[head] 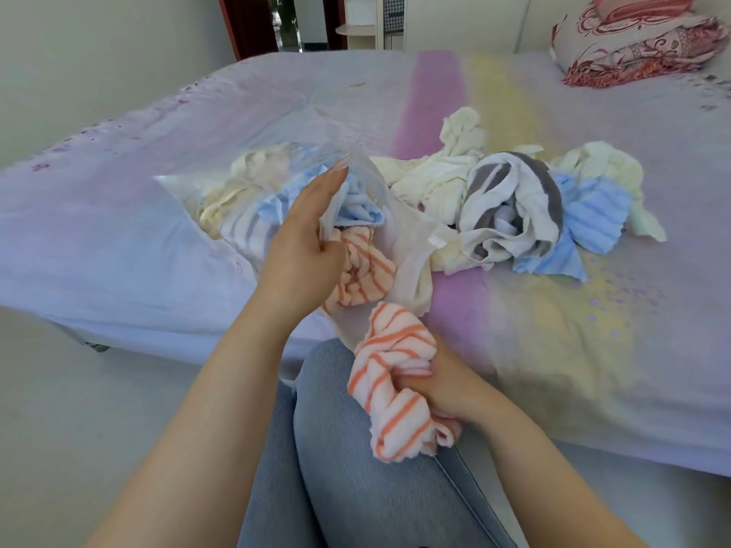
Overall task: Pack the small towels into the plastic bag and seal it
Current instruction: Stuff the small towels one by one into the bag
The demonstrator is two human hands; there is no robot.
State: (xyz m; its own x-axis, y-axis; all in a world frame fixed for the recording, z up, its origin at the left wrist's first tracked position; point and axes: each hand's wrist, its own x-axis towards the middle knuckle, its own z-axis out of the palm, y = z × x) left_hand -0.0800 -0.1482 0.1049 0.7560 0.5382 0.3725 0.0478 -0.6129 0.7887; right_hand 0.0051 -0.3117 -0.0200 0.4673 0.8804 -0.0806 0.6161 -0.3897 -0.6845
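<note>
A clear plastic bag [190,187] lies on the bed, its mouth facing me. Inside it are cream, blue, grey-striped and orange-striped towels. My left hand [304,247] grips the bag's upper rim and holds the mouth apart. My right hand [443,385] is closed on an orange-and-white striped towel [391,393] just below the mouth, above my knee. Loose towels lie in a heap to the right: a cream one [439,172], a grey-and-white striped one [510,207], a light blue one [589,215] and a pale yellow one [609,164].
The bed sheet [593,330] is pastel purple and yellow. A folded red-patterned quilt [641,45] sits at the far right corner. My legs in jeans [368,476] are at the bed's near edge. Bare floor lies to the left.
</note>
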